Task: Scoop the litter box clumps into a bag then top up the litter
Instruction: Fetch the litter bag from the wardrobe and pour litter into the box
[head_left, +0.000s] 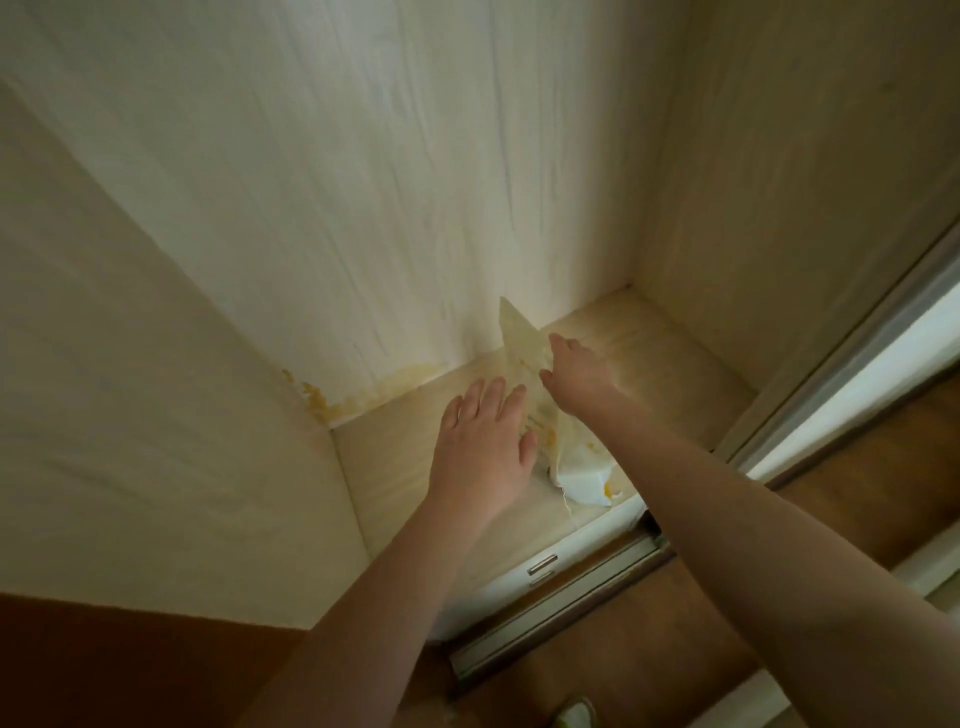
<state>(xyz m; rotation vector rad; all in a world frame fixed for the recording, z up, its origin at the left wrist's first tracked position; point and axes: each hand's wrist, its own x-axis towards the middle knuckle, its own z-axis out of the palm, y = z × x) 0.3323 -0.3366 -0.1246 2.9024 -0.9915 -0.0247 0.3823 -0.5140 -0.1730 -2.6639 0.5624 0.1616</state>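
Preparation only, by the look of things: no litter box, no scoop, no litter anywhere in view, so scooping and topping-up both judged still ahead.

At far left, smooth pale side panel (156, 389) of a built-in cupboard, matt and faintly wood-grained. Next to it, back panel (363, 208) with long vertical grain streaks, marked along its bottom edge by a ragged yellow-orange stain (322, 400) running into the corner.

Below, flat laminate shelf (395, 457), pale and slightly glossy. Hovering over it, left hand (483, 447), palm down, fingers straight and spread, gripping nothing, fingertips just beside the bag.

At centre, thin bag (522, 338), the one task item visible: limp, creased, semi-translucent cream film rising to a sharp point against the back panel, bunched into a whiter, crumpled mass near the shelf's front edge, spotted yellow. Looks light and floppy, likely to collapse unless held open.

To its right, right hand (579, 371), thumb and curled fingers apparently pinching the bag's upper edge; exact grip partly hidden by the hand itself.

Under the shelf, white drawer front with a small metal handle (542, 564), then a ridged metal sliding-door track (561, 597). Further right, brown wood-look floor (649, 649) and, at the edge, a bright framed door panel (857, 374).
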